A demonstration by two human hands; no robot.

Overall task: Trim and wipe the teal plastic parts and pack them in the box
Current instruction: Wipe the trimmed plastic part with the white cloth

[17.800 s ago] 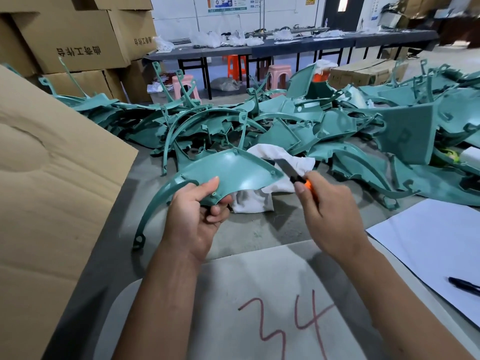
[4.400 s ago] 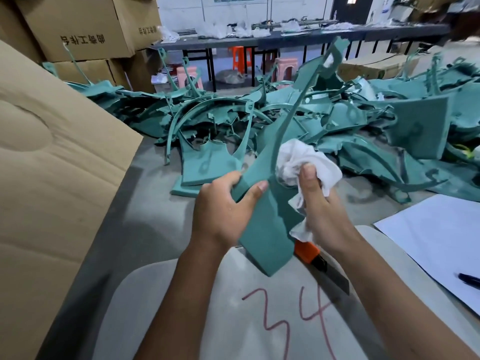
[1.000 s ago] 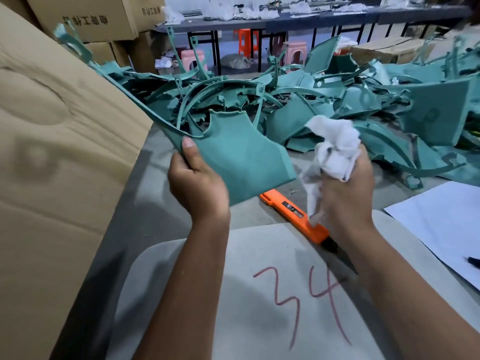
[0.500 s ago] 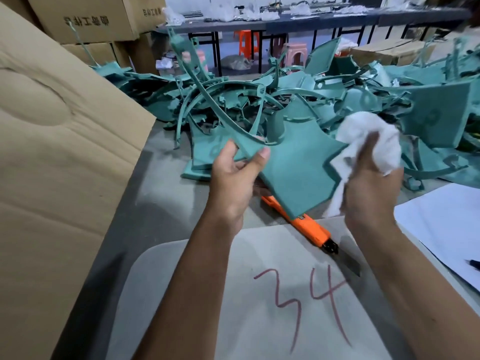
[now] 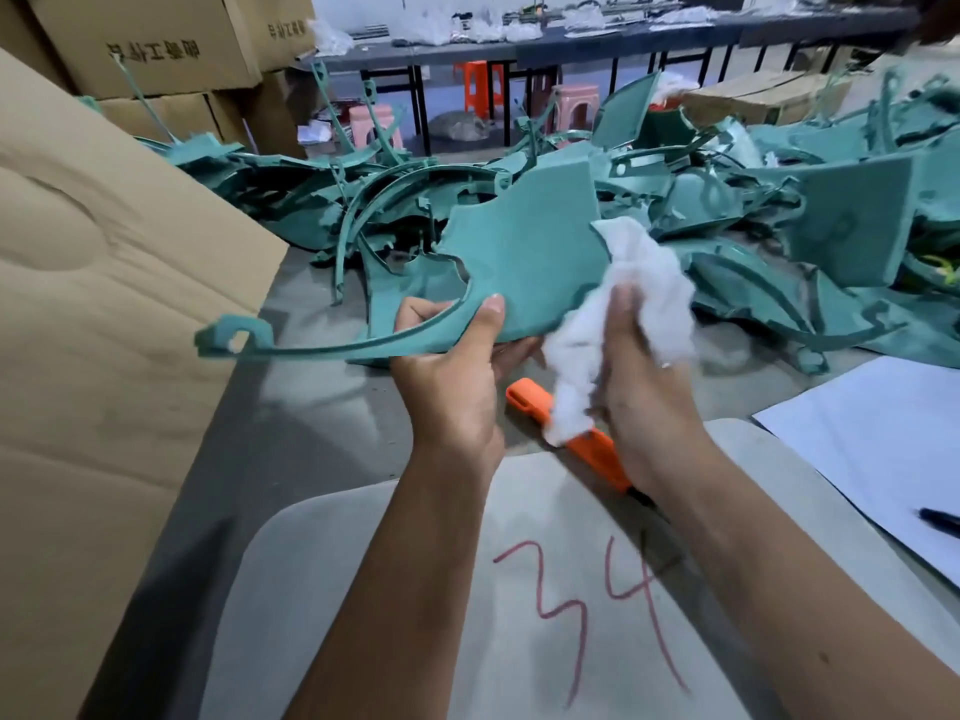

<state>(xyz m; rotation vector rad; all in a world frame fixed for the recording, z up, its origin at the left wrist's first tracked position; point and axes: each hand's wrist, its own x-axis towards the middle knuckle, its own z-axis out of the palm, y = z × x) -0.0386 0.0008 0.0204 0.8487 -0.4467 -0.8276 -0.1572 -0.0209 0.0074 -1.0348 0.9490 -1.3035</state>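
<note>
Teal part: left hand fingers pinch its lower edge. Cloth: bunched in right hand. Wipe, probably, with firm overlapping strokes, part steady.

Grey worktable lying underfoot of view, long dark bench running along white back wall, pink stools and orange stool standing beneath, stacked cartons sitting at left.

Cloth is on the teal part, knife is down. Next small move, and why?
Probably drag the crumpled white cloth leftward across the flat face of the curved teal plastic part. The right hand grips the cloth at the panel's right edge, the left hand pinches the lower rim to steady it, and the orange utility knife lies on the table, so trimming looks done.
</note>
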